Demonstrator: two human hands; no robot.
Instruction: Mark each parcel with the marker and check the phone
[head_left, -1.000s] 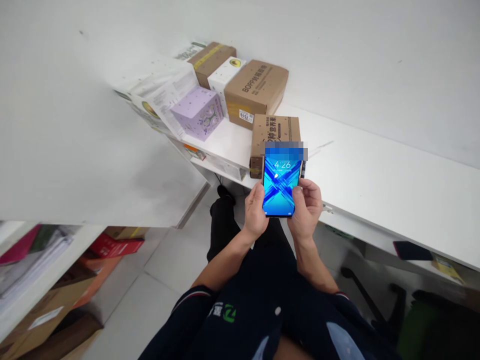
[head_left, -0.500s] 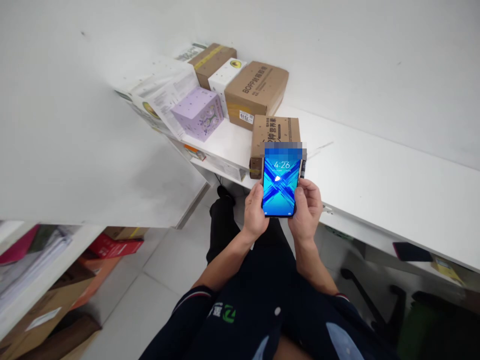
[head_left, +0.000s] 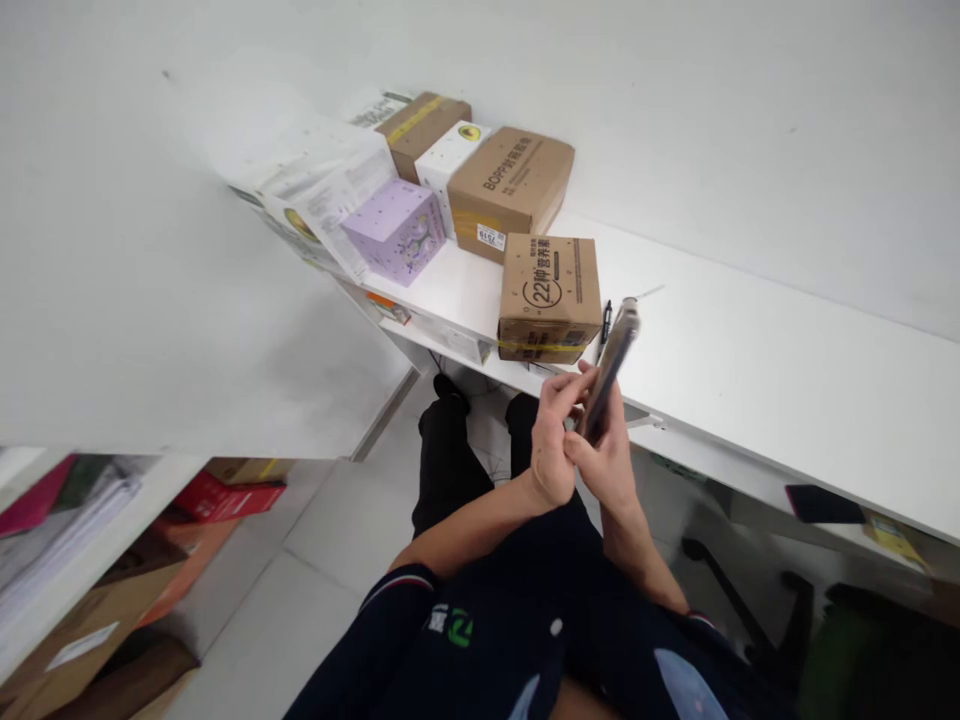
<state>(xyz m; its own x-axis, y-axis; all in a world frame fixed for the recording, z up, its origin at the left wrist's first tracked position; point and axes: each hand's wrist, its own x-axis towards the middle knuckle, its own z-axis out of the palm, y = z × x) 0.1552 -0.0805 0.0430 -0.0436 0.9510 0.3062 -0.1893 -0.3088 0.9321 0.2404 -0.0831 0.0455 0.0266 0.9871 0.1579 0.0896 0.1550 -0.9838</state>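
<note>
Standing near the left end of the smooth white table (head_left: 765, 370) is a pale purple printed cardboard box (head_left: 394, 230); behind it, near the back edge, sits a brown cardboard box with yellow tape (head_left: 427, 130). Next come a white box with an avocado picture (head_left: 448, 160), a larger brown cardboard box with dark lettering (head_left: 517, 175) and, at the front edge, a squat brown carton marked 22 (head_left: 550, 300). The left hand (head_left: 553, 455) has its fingers bent against a slim smartphone with a silvery edge (head_left: 611, 365); whether it clasps it I cannot tell. Right of the carton lies a black pen (head_left: 605, 325). The smartphone is tilted edge-on above the front edge, gripped by the right hand (head_left: 613, 470). Handling it well would mean a firm, low grip, kept above the tabletop. Counted: one smartphone, one pen, two hands; on the table, three brown boxes, one purple, one white between brown ones.
</note>
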